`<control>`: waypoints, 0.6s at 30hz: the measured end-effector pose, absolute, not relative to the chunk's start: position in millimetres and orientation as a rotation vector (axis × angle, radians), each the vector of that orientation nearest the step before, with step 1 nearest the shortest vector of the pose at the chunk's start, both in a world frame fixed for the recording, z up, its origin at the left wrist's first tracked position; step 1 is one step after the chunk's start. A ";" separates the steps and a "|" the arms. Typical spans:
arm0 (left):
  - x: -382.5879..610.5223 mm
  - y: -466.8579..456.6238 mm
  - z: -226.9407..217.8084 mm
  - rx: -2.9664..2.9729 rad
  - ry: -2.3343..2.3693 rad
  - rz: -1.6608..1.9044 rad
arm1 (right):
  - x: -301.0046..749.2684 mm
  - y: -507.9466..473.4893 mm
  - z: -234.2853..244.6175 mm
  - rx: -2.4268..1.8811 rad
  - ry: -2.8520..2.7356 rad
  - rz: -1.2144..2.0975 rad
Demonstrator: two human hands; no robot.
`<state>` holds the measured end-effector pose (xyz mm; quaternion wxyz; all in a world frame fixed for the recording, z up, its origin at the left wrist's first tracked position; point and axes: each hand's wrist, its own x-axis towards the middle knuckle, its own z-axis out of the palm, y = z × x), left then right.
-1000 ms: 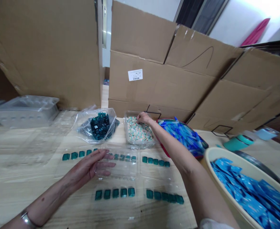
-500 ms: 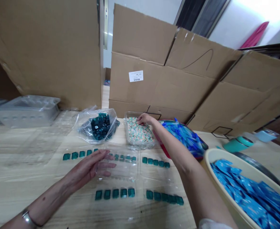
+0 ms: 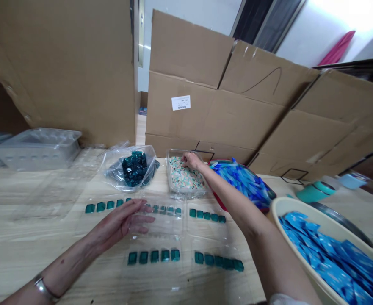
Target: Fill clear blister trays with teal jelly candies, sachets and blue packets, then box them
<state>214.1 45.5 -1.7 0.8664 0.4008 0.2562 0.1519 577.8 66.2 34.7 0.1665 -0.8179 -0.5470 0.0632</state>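
My left hand [image 3: 121, 221] lies flat with fingers stretched out on a clear plastic blister tray [image 3: 164, 224] that holds rows of small teal blocks [image 3: 153, 256]. My right hand [image 3: 191, 161] reaches far across into a clear tub of small pale multicoloured packets [image 3: 183, 178], its fingers curled down among them; what they grip is hidden. A clear bag of dark teal blocks [image 3: 134, 168] lies left of that tub.
A red-rimmed tray of blue sachets [image 3: 246, 182] sits right of the tub. A cream basin of blue sachets [image 3: 329, 254] stands at the near right. Stacked clear trays [image 3: 38, 148] rest at the far left. Cardboard boxes [image 3: 211, 110] wall the back.
My right hand has shifted slightly within the tub of packets. My left hand stays on the blister tray.
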 end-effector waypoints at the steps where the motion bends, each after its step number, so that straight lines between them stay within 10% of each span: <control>1: 214.0 45.7 -1.9 0.840 0.539 0.319 | 578.7 63.9 35.8 -2.308 -1.552 0.202; 18: 214.1 46.5 -1.3 0.833 0.556 0.299 | 558.4 60.0 46.5 -1.857 -1.204 0.928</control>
